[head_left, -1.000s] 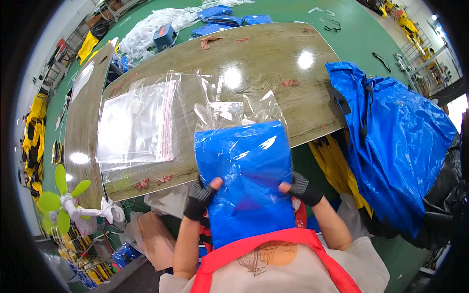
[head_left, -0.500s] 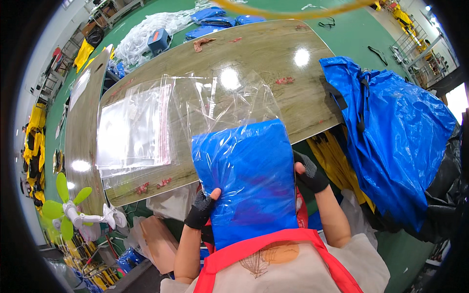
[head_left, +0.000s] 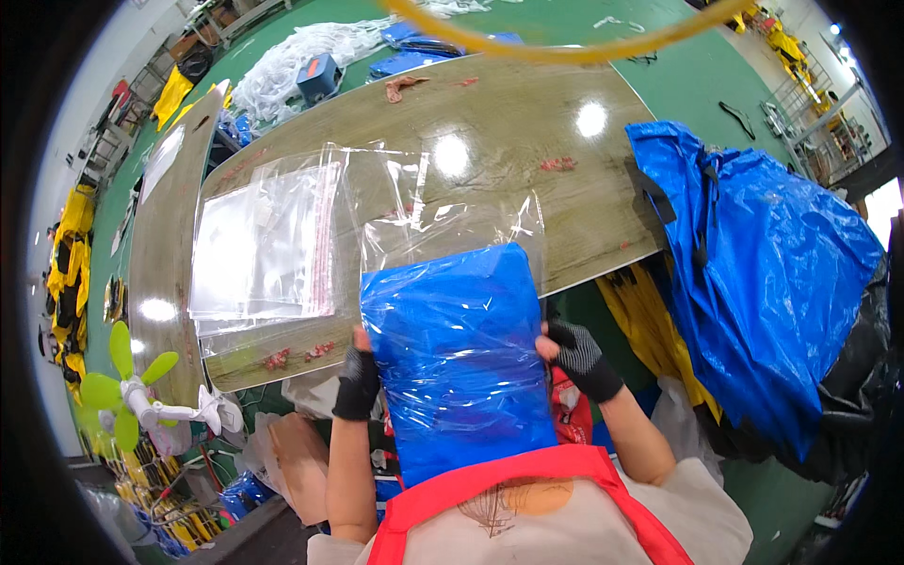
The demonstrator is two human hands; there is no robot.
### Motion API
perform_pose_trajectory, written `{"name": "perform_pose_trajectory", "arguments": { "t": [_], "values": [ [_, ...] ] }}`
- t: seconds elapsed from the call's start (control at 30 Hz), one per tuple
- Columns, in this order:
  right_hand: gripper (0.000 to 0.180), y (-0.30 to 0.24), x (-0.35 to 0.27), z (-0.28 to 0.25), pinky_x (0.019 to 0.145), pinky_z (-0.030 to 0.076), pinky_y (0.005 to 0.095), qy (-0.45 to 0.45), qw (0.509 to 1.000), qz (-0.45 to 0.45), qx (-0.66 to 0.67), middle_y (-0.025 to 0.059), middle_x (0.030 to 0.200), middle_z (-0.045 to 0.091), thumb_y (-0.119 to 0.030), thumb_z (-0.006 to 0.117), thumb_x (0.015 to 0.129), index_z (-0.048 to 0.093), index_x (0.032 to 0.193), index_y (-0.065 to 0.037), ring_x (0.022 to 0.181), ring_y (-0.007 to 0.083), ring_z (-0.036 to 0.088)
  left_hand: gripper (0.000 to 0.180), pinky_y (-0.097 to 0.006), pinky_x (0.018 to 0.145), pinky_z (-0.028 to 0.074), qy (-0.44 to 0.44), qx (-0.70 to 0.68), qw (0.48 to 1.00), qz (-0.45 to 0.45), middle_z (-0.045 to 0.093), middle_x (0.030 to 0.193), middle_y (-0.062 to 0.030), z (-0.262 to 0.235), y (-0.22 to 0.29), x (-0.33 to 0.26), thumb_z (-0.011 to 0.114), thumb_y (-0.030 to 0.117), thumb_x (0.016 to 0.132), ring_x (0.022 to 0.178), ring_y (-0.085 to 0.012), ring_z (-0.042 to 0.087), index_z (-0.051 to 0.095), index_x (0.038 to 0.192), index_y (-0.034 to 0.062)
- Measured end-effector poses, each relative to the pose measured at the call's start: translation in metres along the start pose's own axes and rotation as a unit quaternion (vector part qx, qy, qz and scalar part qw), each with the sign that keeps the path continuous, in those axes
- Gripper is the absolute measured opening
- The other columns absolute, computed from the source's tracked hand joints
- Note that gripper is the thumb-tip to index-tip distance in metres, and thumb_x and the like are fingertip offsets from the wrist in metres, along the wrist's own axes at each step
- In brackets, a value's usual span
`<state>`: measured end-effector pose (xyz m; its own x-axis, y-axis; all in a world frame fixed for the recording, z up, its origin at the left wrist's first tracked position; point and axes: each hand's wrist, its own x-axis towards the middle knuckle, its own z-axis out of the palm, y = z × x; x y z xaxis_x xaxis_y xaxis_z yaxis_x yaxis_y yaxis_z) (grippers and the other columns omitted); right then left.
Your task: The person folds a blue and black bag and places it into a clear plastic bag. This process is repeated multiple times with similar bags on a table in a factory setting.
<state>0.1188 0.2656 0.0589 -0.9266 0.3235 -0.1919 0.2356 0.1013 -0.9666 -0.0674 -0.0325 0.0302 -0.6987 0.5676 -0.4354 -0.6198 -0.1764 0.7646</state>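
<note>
A folded blue plastic sheet [head_left: 461, 358] lies inside a clear plastic bag [head_left: 452, 235], held against my red apron and reaching over the table's near edge. The bag's transparent top stretches past the sheet onto the table. My left hand [head_left: 358, 379], in a black fingerless glove, grips the left side of the bagged sheet. On the opposite side my right hand [head_left: 579, 356], gloved the same way, holds the edge with its thumb at the front. The fingers behind the bundle are mostly hidden.
A stack of clear plastic bags [head_left: 264, 245] lies on the wood-patterned table [head_left: 508, 113]. To the right a large pile of blue sheeting with black straps [head_left: 753, 273] overlaps the table's edge. A green-bladed fan [head_left: 127, 381] stands at the left. A yellow band [head_left: 565, 54] crosses the top.
The bundle has tilted, its top edge moving slightly left and down. My left hand has shifted left and up to its edge, and my right hand has moved a little lower.
</note>
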Motion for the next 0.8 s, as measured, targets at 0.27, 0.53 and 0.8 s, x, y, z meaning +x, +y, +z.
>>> {"name": "perform_pose_trajectory", "arguments": {
  "t": [0.27,0.53,0.8],
  "values": [
    [0.050,-0.055,0.053,-0.019,0.085,0.047,0.0317,0.024,0.964,0.077,0.252,0.0092,0.110,0.061,-0.031,0.065,0.084,0.051,0.123,-0.001,0.096,0.0163,0.058,0.064,-0.035,0.092,0.045,0.028,0.143,0.989,0.020,0.054,0.122,-0.0114,0.084,0.004,-0.007,0.071,0.024,0.080,0.107,-0.0215,0.053,0.041,0.133,0.0030],
    [0.094,-0.012,-0.044,0.006,0.106,0.030,0.0369,-0.041,0.984,0.125,0.123,0.0154,0.139,0.039,-0.052,0.069,0.075,0.024,0.143,-0.005,0.128,0.0258,0.038,0.110,-0.043,0.100,0.038,-0.048,0.004,0.999,-0.009,0.039,0.137,-0.0120,0.061,-0.036,-0.081,0.086,0.036,0.059,0.123,-0.0261,0.042,0.021,0.143,0.0070],
    [0.098,-0.038,-0.007,-0.039,0.106,0.031,0.0375,-0.168,0.836,-0.025,0.521,0.0152,0.142,0.035,-0.064,0.061,0.075,0.024,0.143,-0.004,0.132,0.0240,0.034,0.077,-0.039,0.098,0.039,-0.053,0.079,0.989,0.109,0.047,0.130,-0.0125,0.075,-0.042,-0.048,0.078,0.026,0.071,0.118,-0.0263,0.046,0.039,0.133,0.0028]
  ]
}}
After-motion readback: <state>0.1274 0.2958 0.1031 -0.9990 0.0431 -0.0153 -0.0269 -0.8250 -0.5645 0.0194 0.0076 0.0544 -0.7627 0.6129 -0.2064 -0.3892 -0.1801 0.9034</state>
